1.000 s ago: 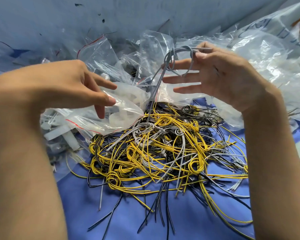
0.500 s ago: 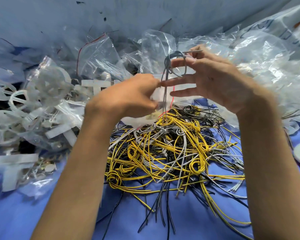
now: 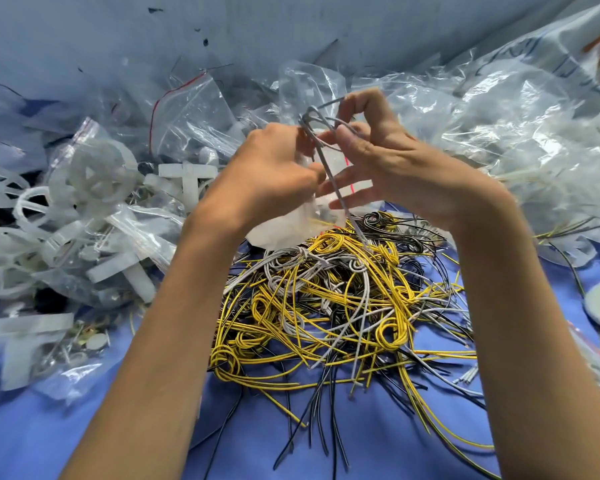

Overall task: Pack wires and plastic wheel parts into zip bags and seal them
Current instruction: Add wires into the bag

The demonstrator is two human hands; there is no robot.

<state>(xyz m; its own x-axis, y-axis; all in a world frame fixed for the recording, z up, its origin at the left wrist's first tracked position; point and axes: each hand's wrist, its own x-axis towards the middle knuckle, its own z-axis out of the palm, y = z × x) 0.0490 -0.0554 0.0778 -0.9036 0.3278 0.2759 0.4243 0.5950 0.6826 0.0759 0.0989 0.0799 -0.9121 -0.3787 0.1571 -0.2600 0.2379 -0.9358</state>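
A looped grey wire [image 3: 330,176] was held above the desk's [image 3: 42,441] middle, pinched by the right hand's [image 3: 399,168] thumb and forefinger with its other fingers spread, while the left hand's [image 3: 269,178] curled fingers gripped a clear zip bag [image 3: 284,228] over the tangled wire pile [image 3: 326,303], plastic wheel parts [image 3: 94,174] lying toward the left edge.

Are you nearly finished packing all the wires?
Not nearly. Some bags of plastic parts lie filled at the left. The left hand holds a small bag; the right hand pinches a looped grey wire beside it. The big wire pile is unpacked.
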